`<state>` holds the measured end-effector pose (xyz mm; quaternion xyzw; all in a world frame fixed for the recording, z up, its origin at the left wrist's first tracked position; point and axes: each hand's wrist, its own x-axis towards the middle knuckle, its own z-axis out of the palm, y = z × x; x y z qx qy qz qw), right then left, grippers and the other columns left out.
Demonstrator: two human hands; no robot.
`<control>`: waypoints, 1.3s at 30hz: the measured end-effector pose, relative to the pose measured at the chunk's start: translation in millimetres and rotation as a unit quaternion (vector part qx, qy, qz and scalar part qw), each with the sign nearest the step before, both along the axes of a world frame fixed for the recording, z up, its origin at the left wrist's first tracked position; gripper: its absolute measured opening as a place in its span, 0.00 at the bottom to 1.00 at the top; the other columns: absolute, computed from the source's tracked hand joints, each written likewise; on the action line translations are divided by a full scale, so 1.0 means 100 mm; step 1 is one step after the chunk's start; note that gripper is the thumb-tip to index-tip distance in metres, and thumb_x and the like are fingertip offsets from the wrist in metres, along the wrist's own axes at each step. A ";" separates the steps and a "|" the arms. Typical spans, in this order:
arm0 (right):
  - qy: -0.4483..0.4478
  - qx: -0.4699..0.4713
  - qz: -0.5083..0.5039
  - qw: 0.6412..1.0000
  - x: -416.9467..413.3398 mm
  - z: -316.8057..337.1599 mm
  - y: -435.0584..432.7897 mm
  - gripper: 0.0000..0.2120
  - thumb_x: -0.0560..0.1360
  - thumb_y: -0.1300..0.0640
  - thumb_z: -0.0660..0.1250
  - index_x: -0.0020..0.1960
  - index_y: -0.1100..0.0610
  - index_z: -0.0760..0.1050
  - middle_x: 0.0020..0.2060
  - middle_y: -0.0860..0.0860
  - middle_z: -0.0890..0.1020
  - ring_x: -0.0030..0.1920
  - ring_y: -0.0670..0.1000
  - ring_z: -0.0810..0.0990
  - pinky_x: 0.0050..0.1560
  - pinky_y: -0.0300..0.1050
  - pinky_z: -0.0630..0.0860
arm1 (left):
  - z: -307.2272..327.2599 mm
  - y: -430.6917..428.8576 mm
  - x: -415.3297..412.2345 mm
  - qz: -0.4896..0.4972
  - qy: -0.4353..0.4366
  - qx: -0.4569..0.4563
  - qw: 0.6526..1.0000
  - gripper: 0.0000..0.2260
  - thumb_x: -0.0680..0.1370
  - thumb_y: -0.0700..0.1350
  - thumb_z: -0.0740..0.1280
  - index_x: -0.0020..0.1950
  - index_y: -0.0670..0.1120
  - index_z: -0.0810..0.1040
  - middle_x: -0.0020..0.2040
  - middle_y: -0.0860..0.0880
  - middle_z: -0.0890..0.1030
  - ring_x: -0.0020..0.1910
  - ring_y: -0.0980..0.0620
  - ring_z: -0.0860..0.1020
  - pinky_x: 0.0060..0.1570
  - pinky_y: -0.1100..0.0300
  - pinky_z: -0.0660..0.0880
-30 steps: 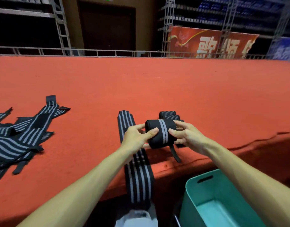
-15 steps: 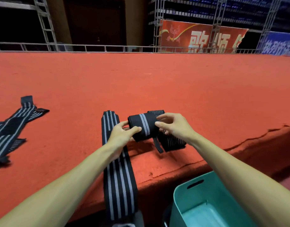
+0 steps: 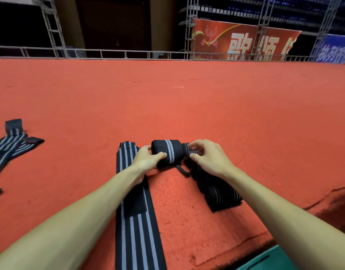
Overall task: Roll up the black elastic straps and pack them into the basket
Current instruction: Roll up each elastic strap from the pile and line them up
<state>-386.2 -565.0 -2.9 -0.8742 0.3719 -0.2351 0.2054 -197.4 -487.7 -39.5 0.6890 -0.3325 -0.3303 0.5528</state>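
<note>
Two hands at a strap roll on red carpet (image 3: 187,104).
A flat strap (image 3: 136,230) runs under the left wrist; finished rolls (image 3: 216,193) lie beneath the right palm, loose straps (image 3: 9,145) far left of the fingers, and a basket (image 3: 269,260) corner shows below the right forearm. The left hand (image 3: 146,160) grips the roll (image 3: 167,153), thumb in front. The right hand (image 3: 208,158) curls its fingers at the roll's right end; I cannot tell whether they grip anything.
</note>
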 end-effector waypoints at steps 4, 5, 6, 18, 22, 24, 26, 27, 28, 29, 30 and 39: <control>0.033 -0.025 -0.003 0.999 0.02 -0.05 0.01 0.16 0.75 0.56 0.65 0.62 0.49 0.76 0.48 0.48 0.75 0.56 0.52 0.75 0.62 0.54 0.69 | -0.01 -0.04 0.00 -0.020 -0.158 0.041 0.986 0.16 0.77 0.50 0.68 0.63 0.48 0.76 0.59 0.50 0.80 0.57 0.51 0.78 0.54 0.63 0.73; 0.036 -0.030 -0.003 0.999 0.03 -0.05 0.03 0.16 0.75 0.56 0.65 0.62 0.49 0.76 0.47 0.47 0.74 0.57 0.52 0.74 0.63 0.55 0.68 | 0.00 -0.02 0.00 -0.016 -0.184 0.043 0.982 0.18 0.77 0.50 0.67 0.66 0.47 0.75 0.61 0.50 0.79 0.61 0.50 0.76 0.56 0.63 0.70; 0.038 -0.032 -0.002 0.999 0.04 -0.03 0.06 0.16 0.75 0.56 0.64 0.63 0.49 0.75 0.47 0.47 0.73 0.58 0.52 0.73 0.63 0.55 0.67 | 0.03 0.03 -0.01 -0.007 -0.197 0.046 0.979 0.19 0.78 0.49 0.66 0.68 0.45 0.73 0.64 0.48 0.77 0.64 0.49 0.74 0.58 0.62 0.67; 0.044 -0.045 0.095 0.993 0.66 0.15 0.98 0.14 0.73 0.56 0.65 0.59 0.52 0.78 0.53 0.52 0.80 0.57 0.54 0.76 0.61 0.53 0.71 | 0.29 1.64 0.55 -0.017 -0.300 0.031 0.953 0.14 0.76 0.36 0.65 0.61 0.44 0.78 0.57 0.47 0.79 0.55 0.52 0.77 0.52 0.67 0.69; 0.061 -0.037 0.164 0.984 1.09 0.14 1.50 0.14 0.75 0.59 0.66 0.60 0.55 0.78 0.54 0.52 0.80 0.54 0.51 0.76 0.58 0.40 0.69 | 0.24 2.44 0.88 0.001 -0.343 0.059 0.937 0.12 0.76 0.37 0.65 0.58 0.48 0.79 0.54 0.49 0.79 0.53 0.54 0.77 0.54 0.65 0.69; 0.065 -0.028 0.199 0.977 1.33 0.14 1.77 0.14 0.75 0.59 0.66 0.60 0.55 0.78 0.53 0.52 0.81 0.52 0.50 0.77 0.56 0.40 0.69 | 0.19 2.80 1.04 0.018 -0.367 0.071 0.927 0.12 0.76 0.37 0.65 0.56 0.49 0.79 0.52 0.50 0.79 0.52 0.54 0.77 0.54 0.65 0.70; 0.072 -0.020 0.229 0.970 1.57 0.12 2.00 0.14 0.74 0.59 0.66 0.60 0.54 0.78 0.52 0.52 0.82 0.49 0.49 0.77 0.57 0.42 0.72 | 0.14 3.11 1.20 0.033 -0.404 0.072 0.911 0.13 0.75 0.35 0.65 0.52 0.53 0.79 0.50 0.51 0.79 0.50 0.56 0.76 0.54 0.64 0.70; 0.079 -0.018 0.243 0.967 1.69 0.10 2.10 0.14 0.74 0.59 0.66 0.59 0.54 0.78 0.52 0.52 0.82 0.48 0.48 0.77 0.56 0.42 0.72 | 0.12 3.26 1.28 0.045 -0.426 0.068 0.901 0.14 0.74 0.34 0.65 0.49 0.54 0.79 0.49 0.53 0.79 0.48 0.58 0.76 0.53 0.63 0.70; 0.086 -0.017 0.256 0.963 1.80 0.08 2.21 0.14 0.75 0.59 0.66 0.59 0.54 0.78 0.51 0.52 0.82 0.47 0.48 0.77 0.55 0.40 0.71 | 0.09 3.39 1.37 0.061 -0.449 0.061 0.889 0.15 0.73 0.34 0.65 0.47 0.54 0.79 0.47 0.54 0.78 0.47 0.58 0.75 0.52 0.62 0.70; 0.089 -0.015 0.268 0.959 1.91 0.06 2.30 0.14 0.75 0.59 0.66 0.59 0.55 0.78 0.51 0.52 0.83 0.46 0.47 0.76 0.53 0.39 0.70 | 0.07 3.53 1.47 0.081 -0.468 0.057 0.878 0.14 0.72 0.34 0.64 0.46 0.53 0.80 0.46 0.55 0.77 0.47 0.58 0.74 0.52 0.60 0.70; 0.090 -0.010 0.277 0.956 2.01 0.04 2.39 0.14 0.75 0.59 0.66 0.59 0.55 0.78 0.50 0.52 0.83 0.46 0.47 0.76 0.51 0.37 0.69 | 0.05 3.65 1.56 0.104 -0.485 0.060 0.866 0.13 0.72 0.35 0.64 0.46 0.52 0.81 0.45 0.55 0.77 0.47 0.56 0.74 0.53 0.58 0.71; 0.085 0.057 0.298 0.949 2.94 -0.30 3.01 0.10 0.77 0.51 0.65 0.52 0.54 0.81 0.45 0.50 0.84 0.45 0.49 0.81 0.43 0.38 0.69 | -0.32 4.06 1.92 0.197 -0.422 0.086 0.881 0.09 0.76 0.47 0.63 0.52 0.49 0.78 0.48 0.55 0.74 0.54 0.53 0.73 0.59 0.56 0.69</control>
